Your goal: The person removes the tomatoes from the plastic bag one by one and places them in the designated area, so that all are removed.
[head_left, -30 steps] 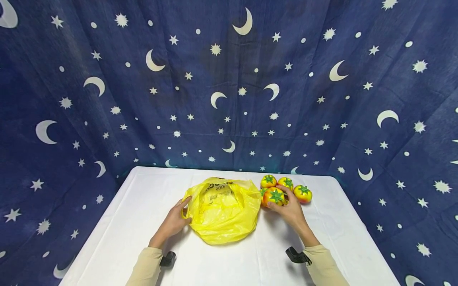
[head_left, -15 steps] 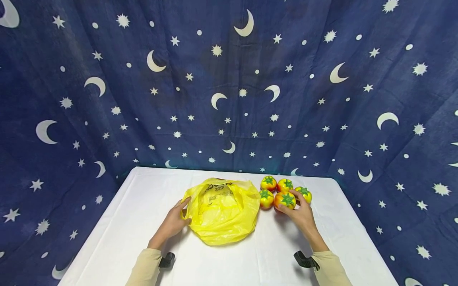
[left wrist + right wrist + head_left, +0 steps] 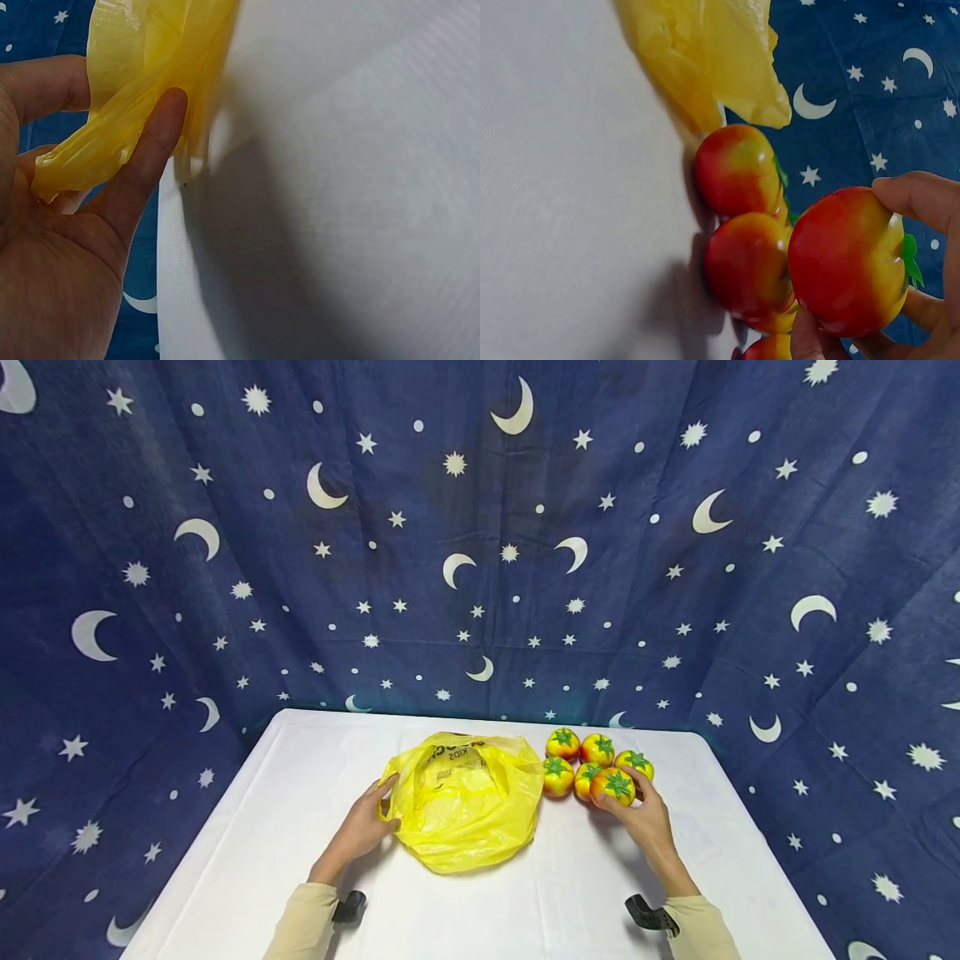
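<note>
A yellow plastic bag (image 3: 472,847) sits on the white table with its mouth open and dark printing inside. My left hand (image 3: 363,822) pinches the bag's left edge; in the left wrist view the thumb (image 3: 154,139) presses the yellow film against the fingers. To the right of the bag, my right hand (image 3: 645,817) grips a red-and-yellow toy tomato (image 3: 613,787) with a green star-shaped leaf top. In the right wrist view this tomato (image 3: 847,262) is held between thumb and fingertips, beside others. Several similar tomatoes (image 3: 557,777) stand clustered behind and left of it.
The white-covered table (image 3: 247,827) ends at a dark blue curtain (image 3: 480,527) with moons and stars. The bag's right side comes close to the nearest tomato. A black wrist strap (image 3: 651,914) is on the right forearm, another (image 3: 351,907) on the left.
My right hand has moved right and slightly nearer with the tomato in it, uncovering other tomatoes in the cluster. The left hand and the bag have hardly moved.
</note>
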A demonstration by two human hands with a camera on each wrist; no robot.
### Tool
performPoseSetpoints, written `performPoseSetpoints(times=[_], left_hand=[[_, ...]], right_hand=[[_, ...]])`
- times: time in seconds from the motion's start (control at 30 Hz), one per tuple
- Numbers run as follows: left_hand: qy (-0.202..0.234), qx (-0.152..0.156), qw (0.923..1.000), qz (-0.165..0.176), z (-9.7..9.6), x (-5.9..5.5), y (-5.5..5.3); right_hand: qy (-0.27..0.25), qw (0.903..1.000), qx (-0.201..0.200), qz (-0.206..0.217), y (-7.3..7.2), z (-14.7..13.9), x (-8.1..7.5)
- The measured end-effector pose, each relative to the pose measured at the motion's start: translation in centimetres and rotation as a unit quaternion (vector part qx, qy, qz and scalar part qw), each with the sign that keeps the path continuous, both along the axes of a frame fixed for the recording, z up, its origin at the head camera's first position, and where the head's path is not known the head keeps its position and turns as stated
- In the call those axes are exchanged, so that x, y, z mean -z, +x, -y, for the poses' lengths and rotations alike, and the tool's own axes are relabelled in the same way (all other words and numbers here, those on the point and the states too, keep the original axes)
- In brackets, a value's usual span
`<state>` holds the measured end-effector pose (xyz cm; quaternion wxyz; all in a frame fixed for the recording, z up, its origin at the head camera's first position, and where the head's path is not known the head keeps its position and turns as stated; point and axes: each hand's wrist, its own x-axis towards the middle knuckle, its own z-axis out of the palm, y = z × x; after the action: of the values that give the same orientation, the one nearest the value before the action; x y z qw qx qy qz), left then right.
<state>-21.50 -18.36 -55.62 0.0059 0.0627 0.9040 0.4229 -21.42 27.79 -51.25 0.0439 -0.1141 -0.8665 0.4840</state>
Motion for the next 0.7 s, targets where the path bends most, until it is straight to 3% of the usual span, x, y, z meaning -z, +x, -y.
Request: performPoseSetpoints(times=[0.33, 0.7], left_hand=[[0.002, 0.001, 0.9999, -0.011, -0.1, 0.0, -0.2], [0.010, 0.007, 0.9999, 0.003, 0.1, -0.1, -0.4]], right_hand=[[0.015, 0.9997, 0.013, 0.014, -0.1, -1.8, 0.6], [0.035, 0.9986, 0.020, 0.035, -0.6, -3.6, 1.4]])
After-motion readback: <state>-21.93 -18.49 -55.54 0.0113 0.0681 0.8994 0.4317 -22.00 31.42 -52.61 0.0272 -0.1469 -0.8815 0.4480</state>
